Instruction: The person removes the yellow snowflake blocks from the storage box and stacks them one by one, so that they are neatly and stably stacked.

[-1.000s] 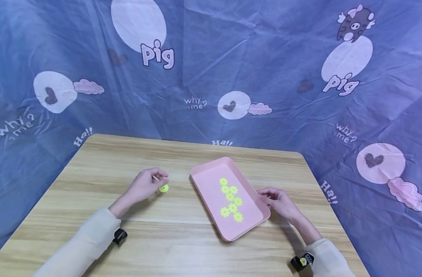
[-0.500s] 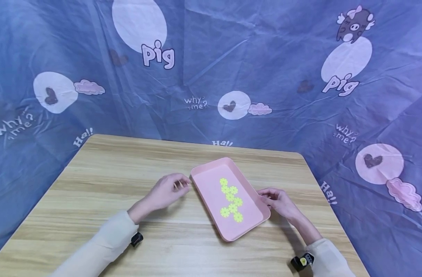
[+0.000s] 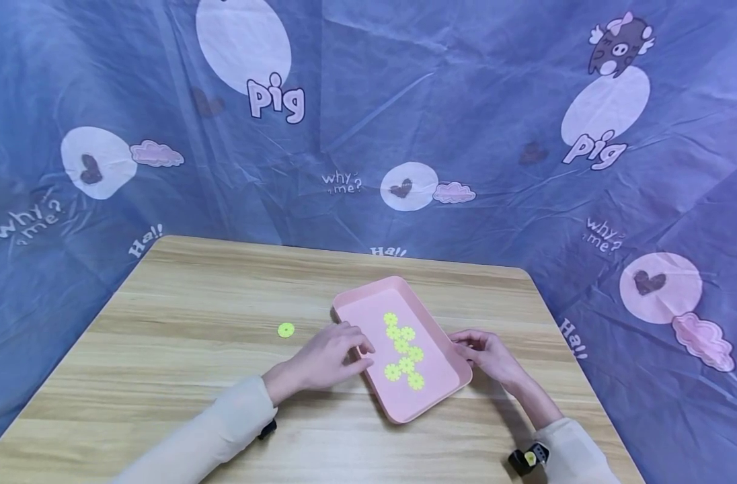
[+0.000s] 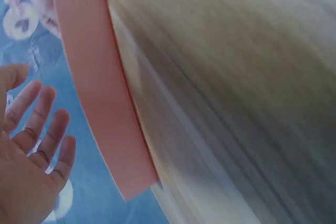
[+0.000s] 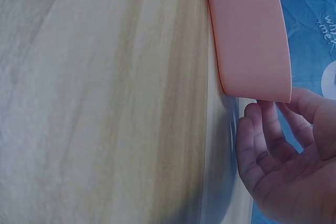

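Yellow-green flower-shaped discs [image 3: 401, 345], eight in number, lie in a loose zigzag on the floor of a pink tray [image 3: 438, 368], some touching their neighbours. One more, the lone disc [image 3: 286, 330], lies flat on the wood-grain desk [image 3: 223, 296], to the left of the tray and well in from the desk's left edge. The tray sits right of the desk's middle, turned aslant, with one corner pointing toward the far edge and another toward the near edge. At its right long wall, close to the near right corner, the right hand [image 3: 492, 357] pinches the rim between thumb and fingers. The left hand [image 3: 332, 359] reaches across the left long rim, thumb and fingers apart; whether it touches the rim cannot be told. Pale sleeves [image 3: 223, 430] cover both arms, with black wrist cameras [image 3: 528, 458] at the cuffs. Beyond the desk's far edge hangs a printed blue cloth [image 3: 356, 101].
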Available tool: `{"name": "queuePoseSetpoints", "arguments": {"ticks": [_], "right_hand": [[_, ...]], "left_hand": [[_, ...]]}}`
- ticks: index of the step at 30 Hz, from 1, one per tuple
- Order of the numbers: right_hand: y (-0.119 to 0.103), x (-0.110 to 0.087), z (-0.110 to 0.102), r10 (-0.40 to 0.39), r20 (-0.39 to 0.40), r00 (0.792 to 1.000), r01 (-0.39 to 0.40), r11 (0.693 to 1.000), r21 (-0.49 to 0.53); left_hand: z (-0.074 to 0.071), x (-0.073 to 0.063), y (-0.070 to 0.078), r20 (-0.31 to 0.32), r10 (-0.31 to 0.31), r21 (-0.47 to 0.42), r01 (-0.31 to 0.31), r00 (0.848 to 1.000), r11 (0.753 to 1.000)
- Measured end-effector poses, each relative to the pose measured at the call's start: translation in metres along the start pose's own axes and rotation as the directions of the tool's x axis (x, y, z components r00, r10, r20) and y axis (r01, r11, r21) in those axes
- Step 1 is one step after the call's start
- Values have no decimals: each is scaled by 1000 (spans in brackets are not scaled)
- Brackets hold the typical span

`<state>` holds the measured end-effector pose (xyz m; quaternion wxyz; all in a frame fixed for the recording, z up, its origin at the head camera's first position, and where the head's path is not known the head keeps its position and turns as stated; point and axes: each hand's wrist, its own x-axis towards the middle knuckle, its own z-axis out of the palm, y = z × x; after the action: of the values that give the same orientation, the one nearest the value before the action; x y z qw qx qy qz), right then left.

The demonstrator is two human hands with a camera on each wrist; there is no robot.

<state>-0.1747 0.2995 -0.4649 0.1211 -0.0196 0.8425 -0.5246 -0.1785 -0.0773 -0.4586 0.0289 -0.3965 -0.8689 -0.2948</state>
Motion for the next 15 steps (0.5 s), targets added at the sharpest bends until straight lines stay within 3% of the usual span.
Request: {"name": "queuePoseSetpoints", "arguments": {"ticks": [7, 15], "right_hand": [[-1, 0, 0, -4, 2, 1000, 4, 1000, -3], [0, 0, 0, -2, 9, 1000, 2, 1000, 2]], "left_hand": [[14, 8, 8, 63, 53, 98, -59, 997, 993], [26, 19, 14, 112, 41, 135, -56, 993, 989]]}}
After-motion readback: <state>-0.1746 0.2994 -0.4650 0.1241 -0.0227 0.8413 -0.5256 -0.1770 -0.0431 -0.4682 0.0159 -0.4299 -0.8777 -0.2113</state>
